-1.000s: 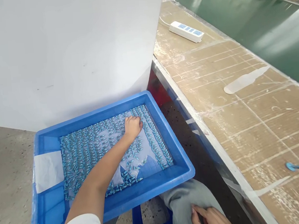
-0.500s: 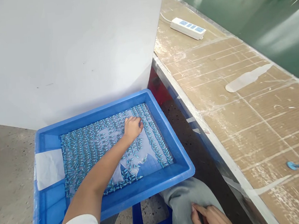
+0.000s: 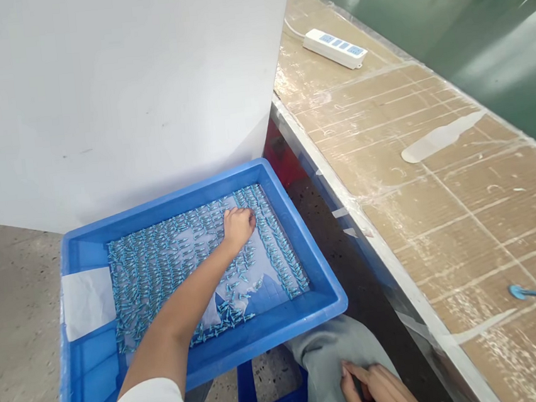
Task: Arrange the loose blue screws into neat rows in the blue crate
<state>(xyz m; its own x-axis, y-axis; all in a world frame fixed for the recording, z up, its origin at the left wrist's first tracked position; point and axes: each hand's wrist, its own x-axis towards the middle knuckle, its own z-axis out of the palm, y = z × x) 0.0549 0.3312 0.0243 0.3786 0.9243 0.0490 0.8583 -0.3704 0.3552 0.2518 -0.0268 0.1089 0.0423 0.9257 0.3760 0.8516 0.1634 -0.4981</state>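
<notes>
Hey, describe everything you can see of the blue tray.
The blue tray looks like plastic: rectangular and shallow, with raised walls and rounded corners. It sits open and angled beside the white panel. Rows of small blue pieces cover much of the inside, over pale sheeting, with a looser cluster near the front. White paper lies at its left end. The left hand is inside, among the rows. What supports the tray is hidden.

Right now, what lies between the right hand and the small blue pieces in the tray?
In the head view, the grey trouser leg and then the blue tray's near wall lie between the right hand and small blue pieces.
</notes>
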